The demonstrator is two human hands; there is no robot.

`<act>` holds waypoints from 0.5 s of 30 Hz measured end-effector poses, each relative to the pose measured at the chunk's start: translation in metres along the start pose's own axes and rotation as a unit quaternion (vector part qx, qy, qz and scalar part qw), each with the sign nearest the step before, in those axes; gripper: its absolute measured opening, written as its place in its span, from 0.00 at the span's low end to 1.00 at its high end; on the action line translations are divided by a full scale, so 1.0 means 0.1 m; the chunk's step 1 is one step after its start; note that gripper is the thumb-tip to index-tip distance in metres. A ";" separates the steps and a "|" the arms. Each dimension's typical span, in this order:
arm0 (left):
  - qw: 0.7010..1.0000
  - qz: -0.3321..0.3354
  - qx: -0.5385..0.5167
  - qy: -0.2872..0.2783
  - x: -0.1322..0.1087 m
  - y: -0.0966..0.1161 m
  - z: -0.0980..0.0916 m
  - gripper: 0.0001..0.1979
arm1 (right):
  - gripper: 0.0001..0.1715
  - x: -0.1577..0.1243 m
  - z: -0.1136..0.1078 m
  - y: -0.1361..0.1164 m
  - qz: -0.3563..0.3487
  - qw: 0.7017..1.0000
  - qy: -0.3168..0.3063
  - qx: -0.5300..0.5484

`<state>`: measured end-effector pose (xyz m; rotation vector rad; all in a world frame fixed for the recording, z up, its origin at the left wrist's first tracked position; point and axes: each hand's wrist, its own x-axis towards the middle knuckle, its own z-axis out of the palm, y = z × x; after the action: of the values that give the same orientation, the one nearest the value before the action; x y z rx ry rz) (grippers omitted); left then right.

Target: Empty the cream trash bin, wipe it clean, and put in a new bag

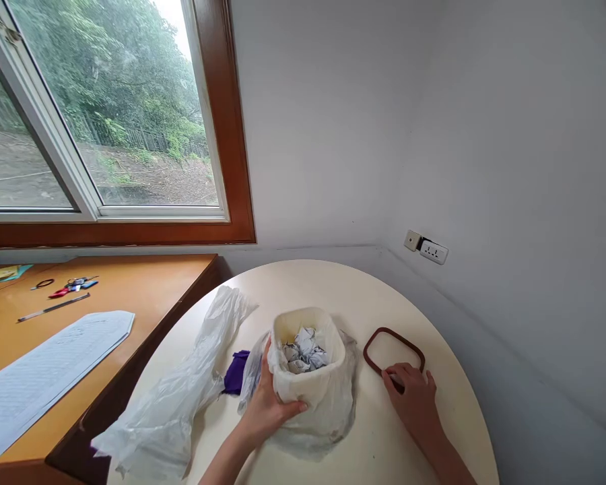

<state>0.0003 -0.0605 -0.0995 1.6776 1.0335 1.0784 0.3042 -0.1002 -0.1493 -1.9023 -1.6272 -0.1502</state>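
Your left hand (273, 404) is closed round the near wall of the bin (303, 389), probably to steady it on the round table (303, 283). At the bin's 3 o'clock, your right hand (414, 397) lies loosely open, its fingertips resting on the brown ring (401, 339), which lies flat on the table. With no ring on it, the liner bag (336, 414) sags around the bin, and crumpled paper (306, 350) sits inside. At 9 o'clock lie a purple cloth (236, 372) and a loose plastic bag (192, 377).

Upright cream bin (326, 385) holds crumpled paper (304, 350); brown ring (402, 340) lies flat nearby.
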 end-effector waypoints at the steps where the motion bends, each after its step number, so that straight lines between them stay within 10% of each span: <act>1: 1.000 0.004 0.000 0.004 0.00 0.00 0.00 0.57 | 0.12 0.00 0.01 0.01 -0.004 1.000 0.005 -0.001; 15: 0.999 0.023 0.003 0.038 0.03 0.05 -0.04 0.54 | 0.18 0.07 0.08 -0.52 -0.144 0.989 -0.018 0.030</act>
<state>-0.0018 -0.0581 -0.0934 1.6825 1.0520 1.1786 0.2548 -0.0875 -0.1329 -1.6259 -1.9039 -0.1849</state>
